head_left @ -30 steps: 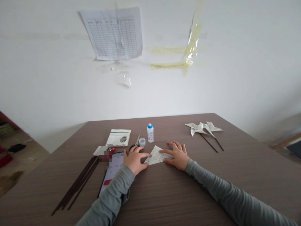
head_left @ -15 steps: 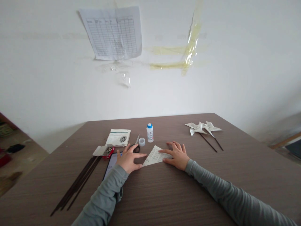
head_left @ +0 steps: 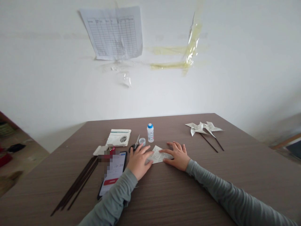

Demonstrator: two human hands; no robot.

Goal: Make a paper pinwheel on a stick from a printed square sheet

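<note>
Folded paper (head_left: 158, 154): a printed sheet folded to a triangle-like shape, lying flat on the wooden table (head_left: 211, 185) between the two hands, just in front of the glue bottle.
Left hand (head_left: 138, 160): resting palm down on the left edge of the folded paper, fingers spread and lying flat, pressing the sheet against the table; nothing is being pinched.
Right hand (head_left: 176, 155): lying palm down on the right part of the folded paper, fingers spread apart and extended, fingertips pointing left across the sheet.
Sleeves: both forearms are wearing grey long sleeves and reaching in from the near edge.
Glue bottle (head_left: 150, 132): a small white bottle with a blue cap, standing upright just behind the paper.
Scissors (head_left: 135, 143): lying beside the left hand's fingertips, next to a small round lid (head_left: 142, 141).
Phone (head_left: 113, 173): lying screen up, left of the left wrist.
Booklet (head_left: 118, 137): lying flat at the back left.
Dark sticks (head_left: 77, 183): a bundle lying at the left, well apart from the hands.
Paper pinwheels (head_left: 203, 128): two on dark sticks, lying at the far right.
Printed table sheet (head_left: 115, 33): hanging on the wall.
</note>
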